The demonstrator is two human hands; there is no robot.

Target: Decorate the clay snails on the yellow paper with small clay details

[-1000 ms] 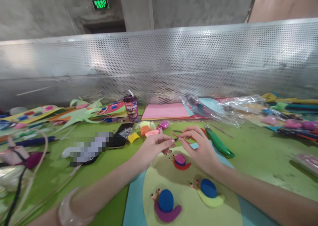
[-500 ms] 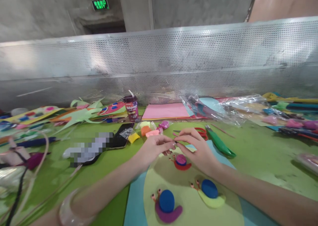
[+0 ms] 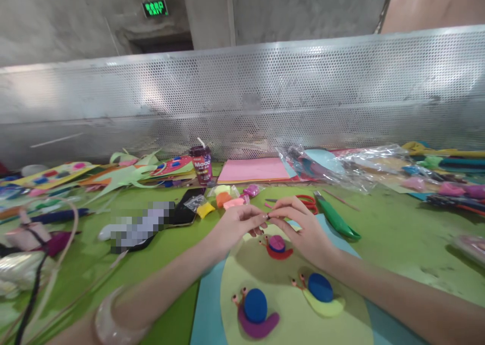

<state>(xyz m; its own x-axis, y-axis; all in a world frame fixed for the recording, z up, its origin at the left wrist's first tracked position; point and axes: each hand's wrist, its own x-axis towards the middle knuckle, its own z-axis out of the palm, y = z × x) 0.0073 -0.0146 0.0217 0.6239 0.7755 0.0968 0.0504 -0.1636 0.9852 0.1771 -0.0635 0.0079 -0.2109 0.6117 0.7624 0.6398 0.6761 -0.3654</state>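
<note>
My left hand (image 3: pixel 242 221) and my right hand (image 3: pixel 295 221) meet fingertip to fingertip above the top of a pale yellow-green paper circle (image 3: pixel 288 289). Between their pinched fingers sits a tiny dark bit of clay (image 3: pixel 268 217), too small to make out well. The circle lies on a light blue sheet (image 3: pixel 207 304). On it are three clay snails: one with a red body and pink-purple shell (image 3: pixel 278 244) just below my hands, one with a yellow body and blue shell (image 3: pixel 320 287), and one with a purple body and blue shell (image 3: pixel 255 305).
Scissors with red handles (image 3: pixel 308 202) and a green tube-like tool (image 3: pixel 337 216) lie beyond my right hand. Small clay packs (image 3: pixel 223 199), a black phone (image 3: pixel 185 211) and a purple cup (image 3: pixel 202 165) stand beyond the left. Pink paper (image 3: pixel 253 169) lies at the back before a perforated metal panel (image 3: pixel 242 97).
The view has shifted very slightly. Both hands stay pinched together in the same place, with the fingertips barely moving around the dark bit.
</note>
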